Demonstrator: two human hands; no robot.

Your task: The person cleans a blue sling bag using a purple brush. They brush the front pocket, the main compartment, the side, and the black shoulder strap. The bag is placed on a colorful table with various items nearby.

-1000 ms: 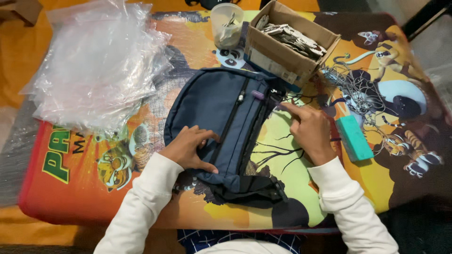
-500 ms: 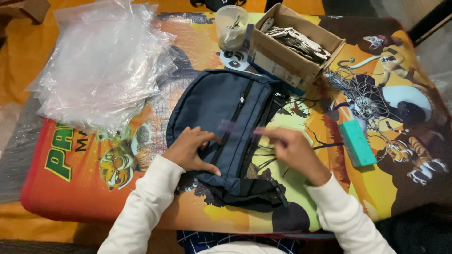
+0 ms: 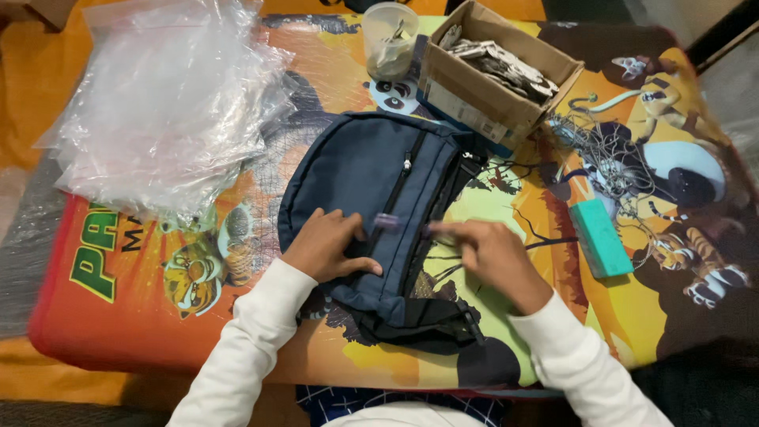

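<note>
Cartoon-printed orange table cover fills the frame, a dark blue fabric zip bag at centre. Left hand presses it with spread fingers; right hand pinches a small purple tab.

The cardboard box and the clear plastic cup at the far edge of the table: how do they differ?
The cardboard box is brown, opaque and rectangular; the clear plastic cup is see-through and round. The box is the larger and sits right of the cup. The box holds a heap of flat pale pieces; the cup holds a few small items, too blurred to identify. Both stand open-topped beyond the blue bag.
</note>
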